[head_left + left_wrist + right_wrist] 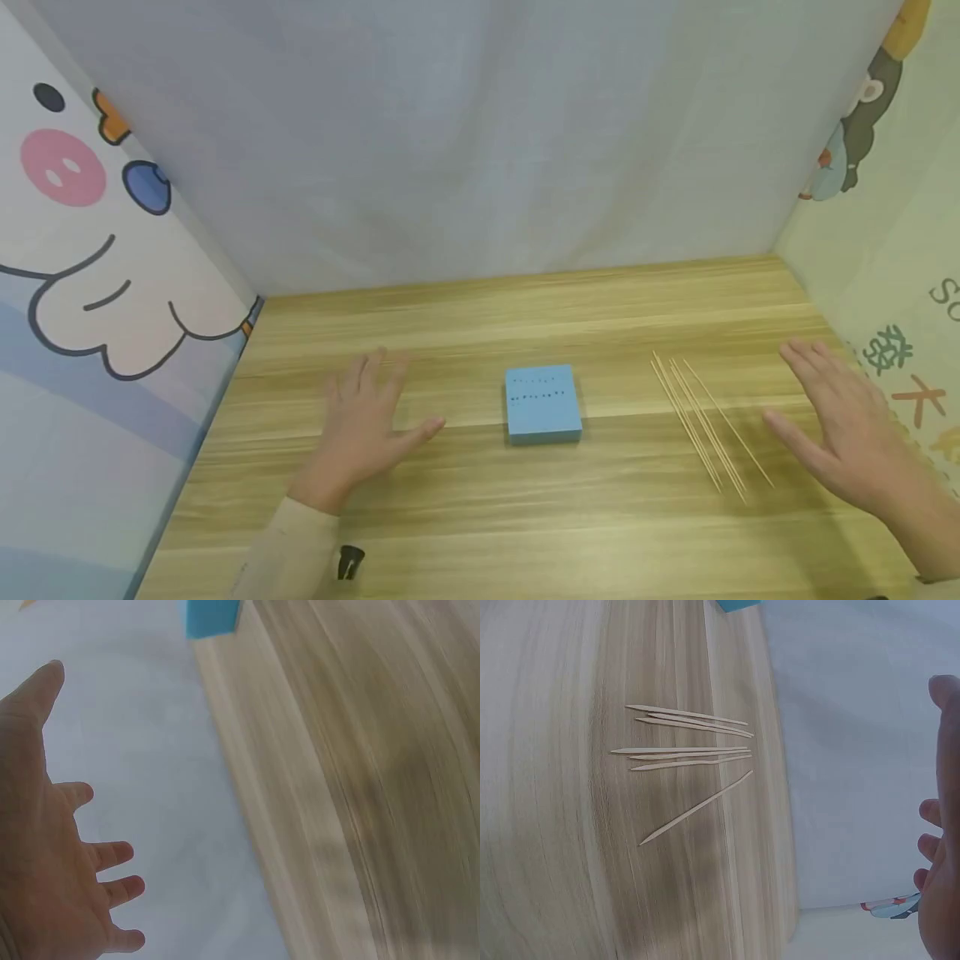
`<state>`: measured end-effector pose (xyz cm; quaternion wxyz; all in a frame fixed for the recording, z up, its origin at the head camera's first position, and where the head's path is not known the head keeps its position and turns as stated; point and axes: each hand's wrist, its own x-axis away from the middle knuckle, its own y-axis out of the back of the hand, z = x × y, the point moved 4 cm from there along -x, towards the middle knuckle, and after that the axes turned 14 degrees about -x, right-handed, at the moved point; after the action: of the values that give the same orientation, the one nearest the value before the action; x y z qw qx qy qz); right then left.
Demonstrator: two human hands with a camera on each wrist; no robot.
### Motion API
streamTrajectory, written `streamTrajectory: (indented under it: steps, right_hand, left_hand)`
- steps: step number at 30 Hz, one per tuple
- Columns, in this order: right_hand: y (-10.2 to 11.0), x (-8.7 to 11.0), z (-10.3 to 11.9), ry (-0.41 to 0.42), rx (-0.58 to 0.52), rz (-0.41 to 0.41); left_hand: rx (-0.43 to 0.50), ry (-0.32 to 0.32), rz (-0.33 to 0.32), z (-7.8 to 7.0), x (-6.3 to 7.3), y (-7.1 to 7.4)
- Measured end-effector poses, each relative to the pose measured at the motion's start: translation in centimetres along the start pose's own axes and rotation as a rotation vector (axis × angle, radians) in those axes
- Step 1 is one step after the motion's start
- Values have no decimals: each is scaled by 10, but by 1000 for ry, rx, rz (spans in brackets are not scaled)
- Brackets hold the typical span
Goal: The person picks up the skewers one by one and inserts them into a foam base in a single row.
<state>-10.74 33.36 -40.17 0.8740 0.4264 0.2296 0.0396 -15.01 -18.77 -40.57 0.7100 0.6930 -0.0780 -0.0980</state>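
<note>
A square light-blue block [543,408] with rows of small dark holes or marks on top sits mid-table. To its right lie several thin pointed wooden skewers [701,429], loosely side by side with one slanting apart; the right wrist view shows the same skewers [690,754] from above. My left hand [363,429] is held out left of the block, fingers spread, holding nothing. Beyond the skewers, my right hand [855,429] hovers with straight fingers and thumb apart, also without anything in it. Just a corner of the block [211,616] shows in the left wrist view.
The wood-grain table [465,517] ends at a grey-white cloth [480,150] behind. Printed cartoon panels [82,275] stand along the left and right sides. A small black object [350,562] is beside the left sleeve [288,550] near the front.
</note>
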Motion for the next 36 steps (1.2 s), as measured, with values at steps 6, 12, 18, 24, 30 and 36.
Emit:
streamTrajectory:
  steps: [6, 12, 18, 24, 30, 36]
  right_hand:
    - [-2, 3, -1, 9, -2, 6]
    - [-4, 7, -3, -5, -15, 4]
    - [-5, 10, -5, -5, -24, -10]
    - [-5, 13, -6, -7, -34, -20]
    - [-5, 15, -5, -3, -31, -27]
    - [-8, 18, -6, -9, -32, -26]
  left_hand:
    - [33, -99, 22, -32, -26, -16]
    - [66, -156, 123, -63, -49, -30]
    - [72, -163, 232, -77, -64, -47]
    - [124, -155, 289, -82, -68, -56]
    - [171, -132, 345, -82, -70, -63]
    - [200, -122, 362, -83, -71, -62]
